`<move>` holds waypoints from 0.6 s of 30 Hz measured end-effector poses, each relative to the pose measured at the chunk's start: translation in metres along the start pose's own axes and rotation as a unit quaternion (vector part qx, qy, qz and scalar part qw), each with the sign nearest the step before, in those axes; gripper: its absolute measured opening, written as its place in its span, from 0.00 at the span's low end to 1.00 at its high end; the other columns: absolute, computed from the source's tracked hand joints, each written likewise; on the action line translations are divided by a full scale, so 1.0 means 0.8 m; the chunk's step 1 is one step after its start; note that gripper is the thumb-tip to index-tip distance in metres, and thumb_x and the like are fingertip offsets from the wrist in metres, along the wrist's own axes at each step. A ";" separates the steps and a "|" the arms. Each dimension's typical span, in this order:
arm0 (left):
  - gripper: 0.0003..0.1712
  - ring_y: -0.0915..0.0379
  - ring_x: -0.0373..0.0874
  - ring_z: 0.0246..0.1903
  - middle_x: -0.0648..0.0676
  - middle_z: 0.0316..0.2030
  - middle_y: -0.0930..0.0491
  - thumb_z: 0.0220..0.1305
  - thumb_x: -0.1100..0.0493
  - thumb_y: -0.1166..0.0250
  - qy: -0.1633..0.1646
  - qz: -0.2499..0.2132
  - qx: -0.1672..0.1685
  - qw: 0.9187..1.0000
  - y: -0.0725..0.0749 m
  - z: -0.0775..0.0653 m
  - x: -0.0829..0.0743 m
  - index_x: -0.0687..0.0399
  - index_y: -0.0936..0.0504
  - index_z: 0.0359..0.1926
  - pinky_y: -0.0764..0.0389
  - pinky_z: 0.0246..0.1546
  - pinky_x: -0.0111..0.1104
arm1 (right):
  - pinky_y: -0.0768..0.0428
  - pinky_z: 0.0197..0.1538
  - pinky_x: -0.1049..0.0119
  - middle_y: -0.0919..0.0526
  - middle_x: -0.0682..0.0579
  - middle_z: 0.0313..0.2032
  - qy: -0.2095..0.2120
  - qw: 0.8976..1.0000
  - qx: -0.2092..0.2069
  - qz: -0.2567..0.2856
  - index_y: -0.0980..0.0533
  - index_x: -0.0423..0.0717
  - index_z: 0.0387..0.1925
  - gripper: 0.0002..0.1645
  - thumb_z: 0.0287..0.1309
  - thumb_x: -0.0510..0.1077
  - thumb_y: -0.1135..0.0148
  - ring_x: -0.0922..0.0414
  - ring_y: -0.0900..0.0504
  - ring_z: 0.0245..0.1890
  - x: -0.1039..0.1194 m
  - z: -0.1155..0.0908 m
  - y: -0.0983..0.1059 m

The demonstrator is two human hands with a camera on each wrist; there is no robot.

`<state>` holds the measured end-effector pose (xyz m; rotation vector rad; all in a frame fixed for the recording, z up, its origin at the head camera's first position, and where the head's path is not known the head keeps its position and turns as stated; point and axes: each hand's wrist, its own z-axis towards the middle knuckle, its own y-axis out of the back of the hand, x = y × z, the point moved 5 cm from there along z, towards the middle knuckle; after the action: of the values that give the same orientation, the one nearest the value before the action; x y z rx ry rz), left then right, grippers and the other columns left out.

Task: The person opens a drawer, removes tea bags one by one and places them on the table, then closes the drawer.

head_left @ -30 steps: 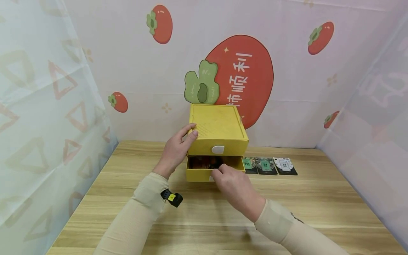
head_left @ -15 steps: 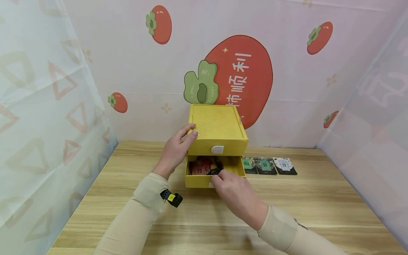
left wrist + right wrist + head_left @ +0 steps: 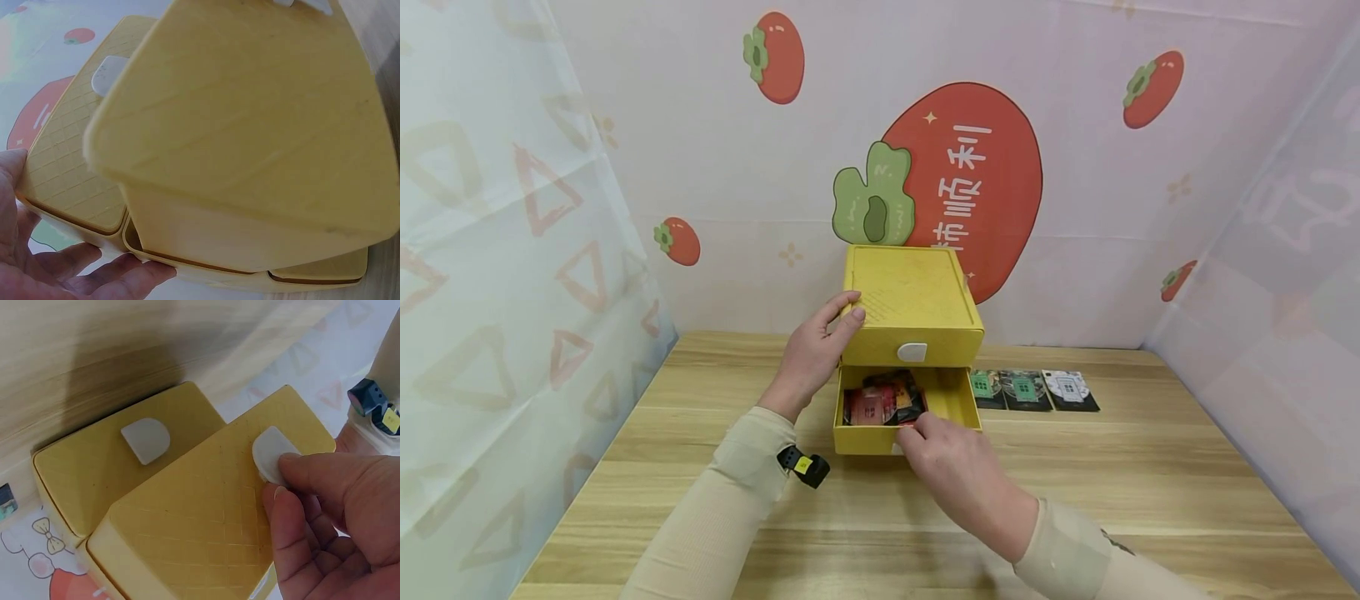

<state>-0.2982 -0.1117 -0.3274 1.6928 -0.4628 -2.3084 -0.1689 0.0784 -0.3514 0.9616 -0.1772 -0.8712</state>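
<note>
A yellow drawer box (image 3: 910,287) stands against the back wall, its middle drawer (image 3: 859,440) pulled out toward me. Inside lie several flat packets, among them a red one (image 3: 868,406) and black ones behind it. My left hand (image 3: 811,354) rests on the box's top left edge; the left wrist view shows the fingers (image 3: 140,275) extended along the side. With thumb and bent forefinger, my right hand (image 3: 962,477) pinches the drawer's white pull tab (image 3: 269,453). Below that drawer, a shut bottom drawer (image 3: 94,462) shows its own white tab (image 3: 147,439).
Right of the box, flat square packets lie in a row: one with a green label (image 3: 1026,392) and one with a white label (image 3: 1071,391). The wooden table (image 3: 1150,483) meets printed cloth walls at the back and sides.
The middle drawer has slid out further toward me with my right hand on its tab, showing more of the packets inside. My left hand has stayed on the box.
</note>
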 end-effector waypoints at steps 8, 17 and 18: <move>0.33 0.24 0.51 0.62 0.46 0.75 0.32 0.76 0.30 0.47 0.001 0.001 0.001 1.000 -0.001 -0.001 0.000 0.31 0.29 0.75 0.23 0.60 0.51 | 0.25 0.15 0.65 0.23 0.53 0.26 0.001 1.000 0.017 -0.009 0.22 0.47 0.31 0.10 0.59 0.38 0.25 0.57 0.24 0.18 0.010 -0.007 0.006; 0.34 0.29 0.52 0.69 0.46 0.76 0.33 0.76 0.29 0.47 0.002 -0.002 0.006 1.000 0.000 -0.002 -0.001 0.31 0.30 0.76 0.25 0.65 0.55 | 0.26 0.15 0.64 0.24 0.52 0.26 0.005 1.000 0.011 -0.007 0.24 0.46 0.30 0.07 0.65 0.37 0.39 0.57 0.22 0.19 0.016 -0.013 0.010; 0.34 0.29 0.52 0.70 0.46 0.76 0.33 0.76 0.29 0.47 0.003 -0.002 0.007 1.000 0.000 -0.002 -0.001 0.31 0.30 0.76 0.26 0.65 0.55 | 0.26 0.15 0.64 0.24 0.52 0.26 0.005 1.000 0.014 -0.007 0.23 0.46 0.30 0.06 0.64 0.36 0.36 0.57 0.22 0.19 0.017 -0.014 0.011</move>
<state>-0.2965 -0.1112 -0.3271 1.7078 -0.4742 -2.3086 -0.1500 0.0784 -0.3543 0.9946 -0.1755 -0.8791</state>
